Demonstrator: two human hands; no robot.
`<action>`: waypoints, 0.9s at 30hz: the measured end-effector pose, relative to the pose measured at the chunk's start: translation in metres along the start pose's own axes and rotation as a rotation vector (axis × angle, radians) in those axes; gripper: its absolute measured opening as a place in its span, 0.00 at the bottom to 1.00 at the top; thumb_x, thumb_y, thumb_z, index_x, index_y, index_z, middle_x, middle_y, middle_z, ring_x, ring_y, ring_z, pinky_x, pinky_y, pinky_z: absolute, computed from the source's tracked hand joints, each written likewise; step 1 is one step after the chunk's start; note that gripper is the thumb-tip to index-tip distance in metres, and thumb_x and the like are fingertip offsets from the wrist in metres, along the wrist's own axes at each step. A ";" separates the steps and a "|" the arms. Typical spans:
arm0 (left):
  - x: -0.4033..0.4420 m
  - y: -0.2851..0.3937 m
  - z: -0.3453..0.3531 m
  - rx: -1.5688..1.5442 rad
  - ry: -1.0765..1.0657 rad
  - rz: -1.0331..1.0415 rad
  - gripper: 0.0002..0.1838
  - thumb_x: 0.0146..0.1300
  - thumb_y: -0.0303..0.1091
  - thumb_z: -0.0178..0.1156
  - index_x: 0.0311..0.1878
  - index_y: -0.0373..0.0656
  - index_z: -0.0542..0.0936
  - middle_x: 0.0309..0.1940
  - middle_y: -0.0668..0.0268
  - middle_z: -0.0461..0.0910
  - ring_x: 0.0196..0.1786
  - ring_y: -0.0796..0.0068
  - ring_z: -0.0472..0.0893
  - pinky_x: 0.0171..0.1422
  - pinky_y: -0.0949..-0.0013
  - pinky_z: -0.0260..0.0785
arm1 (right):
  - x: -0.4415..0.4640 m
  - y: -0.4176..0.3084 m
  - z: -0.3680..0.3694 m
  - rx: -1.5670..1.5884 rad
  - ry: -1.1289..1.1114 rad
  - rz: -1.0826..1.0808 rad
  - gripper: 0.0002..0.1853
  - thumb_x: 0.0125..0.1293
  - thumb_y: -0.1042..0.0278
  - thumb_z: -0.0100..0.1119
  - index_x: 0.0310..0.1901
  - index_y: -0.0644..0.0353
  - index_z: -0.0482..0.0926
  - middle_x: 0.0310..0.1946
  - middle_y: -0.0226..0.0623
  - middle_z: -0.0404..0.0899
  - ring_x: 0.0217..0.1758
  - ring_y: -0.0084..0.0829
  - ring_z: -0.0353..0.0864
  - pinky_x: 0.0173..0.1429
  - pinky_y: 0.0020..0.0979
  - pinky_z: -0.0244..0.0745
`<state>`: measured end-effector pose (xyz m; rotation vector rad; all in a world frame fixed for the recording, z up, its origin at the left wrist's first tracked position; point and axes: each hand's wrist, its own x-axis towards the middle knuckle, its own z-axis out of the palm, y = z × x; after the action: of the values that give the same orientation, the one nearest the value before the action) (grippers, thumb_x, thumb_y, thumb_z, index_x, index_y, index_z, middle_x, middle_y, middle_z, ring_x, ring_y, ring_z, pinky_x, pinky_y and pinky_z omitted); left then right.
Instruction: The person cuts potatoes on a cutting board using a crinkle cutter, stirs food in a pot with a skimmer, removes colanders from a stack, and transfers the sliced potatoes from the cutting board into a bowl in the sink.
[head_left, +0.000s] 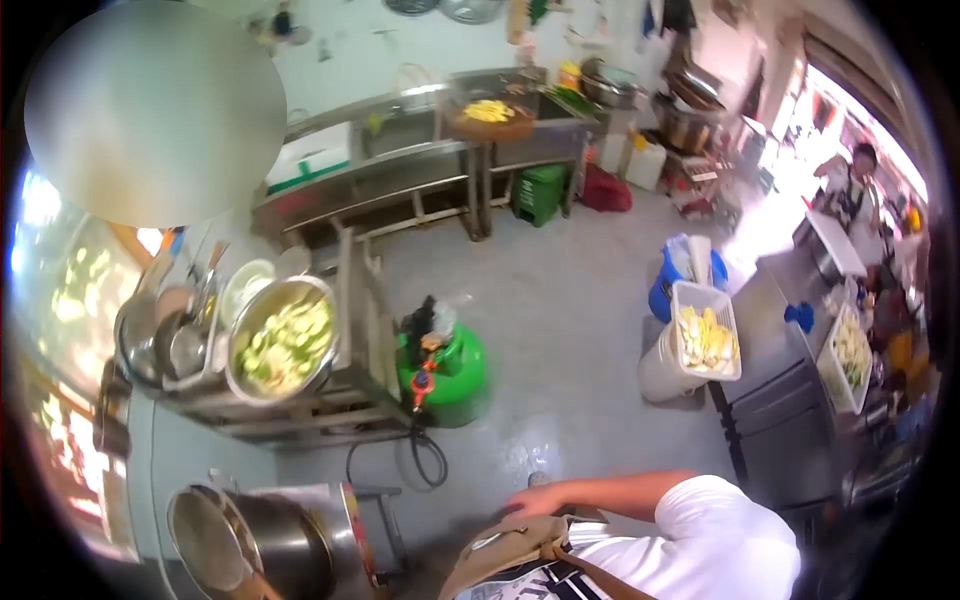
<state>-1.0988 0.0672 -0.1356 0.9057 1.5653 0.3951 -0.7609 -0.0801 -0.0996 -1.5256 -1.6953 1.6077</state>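
My right hand (pixel 537 499) is low in the view, in front of my body, at the end of a bare forearm below a white sleeve (pixel 715 520). It is nearest to the brown apron (pixel 505 550) that I wear. Its fingers are blurred and partly hidden, so I cannot tell whether it grips anything. My left hand does not show. To the left, a large steel bowl (pixel 234 372) of cut green vegetable pieces (pixel 288 345) stands on a metal table. Beyond my right hand is a green gas cylinder (pixel 460 375) with a hose.
A white basket (pixel 733 352) of pale yellow slices rests on a white bucket (pixel 665 365). Steel sinks (pixel 400 135) line the back wall, with a round board (pixel 520 126) of yellow strips. A large pot (pixel 285 550) stands lower left. Another person (pixel 850 195) is at the right.
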 end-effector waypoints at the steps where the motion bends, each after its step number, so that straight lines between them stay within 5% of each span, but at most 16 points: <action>1: 0.002 0.006 0.024 0.056 -0.023 -0.003 0.21 0.62 0.45 0.53 0.44 0.34 0.79 0.38 0.56 0.80 0.39 0.64 0.77 0.44 0.60 0.71 | -0.014 0.007 -0.015 -0.061 0.043 0.048 0.29 0.69 0.42 0.47 0.50 0.64 0.78 0.46 0.53 0.80 0.50 0.44 0.79 0.54 0.42 0.72; 3: 0.006 0.021 0.068 0.179 -0.085 -0.010 0.21 0.62 0.45 0.53 0.43 0.33 0.79 0.38 0.55 0.80 0.39 0.63 0.77 0.44 0.60 0.71 | -0.055 0.022 -0.038 -0.143 0.168 0.201 0.26 0.68 0.45 0.48 0.45 0.64 0.80 0.41 0.55 0.81 0.44 0.47 0.81 0.49 0.44 0.75; 5: 0.011 0.031 0.105 0.319 -0.157 -0.027 0.22 0.62 0.45 0.53 0.43 0.32 0.78 0.38 0.54 0.80 0.39 0.62 0.77 0.45 0.60 0.70 | -0.056 0.074 -0.042 -0.016 0.269 0.101 0.21 0.66 0.52 0.48 0.39 0.63 0.80 0.33 0.55 0.81 0.35 0.52 0.81 0.42 0.47 0.75; 12: 0.069 0.084 0.183 0.646 -0.278 0.039 0.24 0.61 0.45 0.52 0.42 0.28 0.77 0.36 0.52 0.80 0.39 0.59 0.77 0.46 0.58 0.69 | -0.100 0.099 -0.145 -0.069 0.691 0.133 0.15 0.63 0.60 0.47 0.31 0.63 0.78 0.29 0.55 0.77 0.29 0.54 0.76 0.35 0.50 0.69; 15: 0.115 0.118 0.231 0.711 -0.356 0.173 0.25 0.61 0.45 0.51 0.42 0.26 0.77 0.36 0.51 0.79 0.38 0.57 0.77 0.47 0.57 0.69 | -0.124 0.087 -0.172 0.148 1.027 0.020 0.12 0.61 0.63 0.50 0.29 0.63 0.77 0.26 0.54 0.75 0.28 0.53 0.75 0.33 0.50 0.66; 18: 0.172 0.149 0.312 0.704 -0.438 0.453 0.25 0.61 0.45 0.51 0.41 0.25 0.76 0.35 0.49 0.79 0.38 0.56 0.77 0.47 0.56 0.68 | -0.118 0.092 -0.187 0.201 1.262 0.217 0.10 0.59 0.64 0.53 0.28 0.62 0.77 0.24 0.52 0.75 0.27 0.53 0.74 0.33 0.48 0.68; 21: 0.095 0.229 0.435 0.584 -0.503 0.536 0.24 0.60 0.44 0.51 0.37 0.25 0.75 0.32 0.52 0.77 0.35 0.58 0.74 0.43 0.57 0.68 | -0.146 0.095 -0.220 0.110 1.067 0.457 0.10 0.58 0.64 0.56 0.27 0.63 0.76 0.23 0.53 0.75 0.26 0.53 0.74 0.33 0.48 0.69; 24: 0.058 0.274 0.530 0.473 -0.719 0.401 0.20 0.59 0.42 0.51 0.33 0.29 0.75 0.30 0.57 0.76 0.33 0.64 0.74 0.40 0.60 0.68 | -0.157 0.097 -0.247 0.148 1.176 0.587 0.13 0.57 0.65 0.54 0.40 0.64 0.77 0.31 0.55 0.79 0.37 0.55 0.79 0.43 0.50 0.73; 27: 0.028 0.299 0.591 0.741 -1.032 0.494 0.18 0.59 0.42 0.51 0.35 0.33 0.76 0.32 0.62 0.75 0.33 0.69 0.73 0.38 0.63 0.67 | -0.144 0.093 -0.269 -0.069 1.719 0.391 0.19 0.54 0.61 0.61 0.45 0.62 0.76 0.41 0.54 0.77 0.45 0.50 0.78 0.47 0.47 0.72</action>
<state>-0.4425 0.1363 -0.0748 1.7160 0.4763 -0.3414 -0.4471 -0.0907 -0.0428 -2.1696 -0.4299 -0.0803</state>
